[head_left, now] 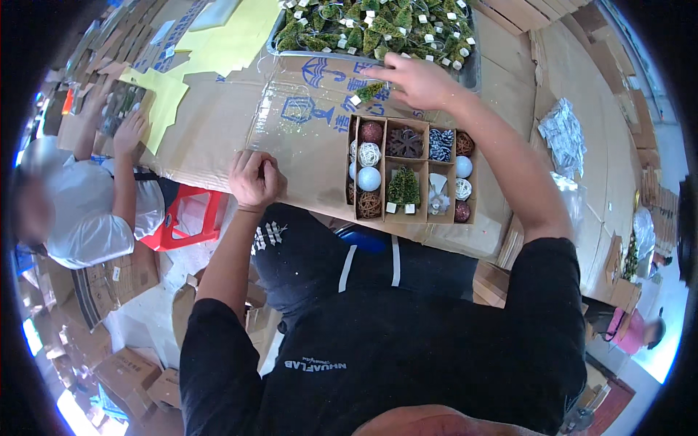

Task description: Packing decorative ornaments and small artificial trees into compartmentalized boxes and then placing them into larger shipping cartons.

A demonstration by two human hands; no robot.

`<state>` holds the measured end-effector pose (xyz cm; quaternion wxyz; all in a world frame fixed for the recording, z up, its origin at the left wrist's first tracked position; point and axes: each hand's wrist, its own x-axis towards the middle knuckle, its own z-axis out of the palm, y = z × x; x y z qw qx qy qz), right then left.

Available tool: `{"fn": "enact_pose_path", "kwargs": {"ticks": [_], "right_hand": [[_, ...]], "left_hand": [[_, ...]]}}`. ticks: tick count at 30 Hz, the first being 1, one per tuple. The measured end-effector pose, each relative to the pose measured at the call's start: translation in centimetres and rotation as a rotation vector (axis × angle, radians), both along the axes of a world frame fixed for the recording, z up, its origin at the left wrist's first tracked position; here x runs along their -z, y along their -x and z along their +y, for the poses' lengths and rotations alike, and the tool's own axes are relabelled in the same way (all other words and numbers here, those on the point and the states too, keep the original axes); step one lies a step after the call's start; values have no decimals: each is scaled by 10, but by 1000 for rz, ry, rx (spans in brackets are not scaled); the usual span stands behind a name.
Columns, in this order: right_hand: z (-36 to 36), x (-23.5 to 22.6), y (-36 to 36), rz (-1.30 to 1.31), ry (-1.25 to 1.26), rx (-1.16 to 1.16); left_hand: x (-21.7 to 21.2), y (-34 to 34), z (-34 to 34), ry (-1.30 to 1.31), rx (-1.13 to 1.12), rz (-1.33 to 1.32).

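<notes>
table: wide worktop covered in flattened brown cardboard sheets (305,145) with blue print | on top: pale yellow cut paper sheets (218,43) | seating: red plastic stool (193,218) at the table's left edge | floor: loads of brown cardboard cartons (123,276) piled about | light: bright daylight at the rim, lower left and right

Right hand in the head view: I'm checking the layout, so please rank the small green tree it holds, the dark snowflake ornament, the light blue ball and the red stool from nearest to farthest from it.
From the right hand:
1. Small green tree, pinched at its fingertips.
2. Dark snowflake ornament, top row of the compartment box, just below the hand.
3. Light blue ball, box's left column, lower down.
4. Red stool, far left, beyond the table edge.
</notes>
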<state>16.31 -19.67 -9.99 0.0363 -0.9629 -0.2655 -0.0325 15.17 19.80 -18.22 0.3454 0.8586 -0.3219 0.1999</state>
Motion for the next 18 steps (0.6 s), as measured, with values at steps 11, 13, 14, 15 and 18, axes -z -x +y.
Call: {"fn": "enact_pose_path", "kwargs": {"ticks": [11, 13, 14, 15, 18], "right_hand": [[10, 2, -13, -55, 64, -10], [9, -2, -11, -22, 7, -53], [9, -4, -14, 27, 43, -29], [7, -4, -14, 35, -31, -12], [-2, -10, -18, 30, -252, -20]], "left_hand": [[-2, 4, 2, 9, -24, 19], [-3, 5, 4, 4, -25, 37], [-3, 3, 4, 11, -15, 17], [-4, 3, 3, 11, -25, 15], [-3, 1, 3, 4, -18, 15]]}}
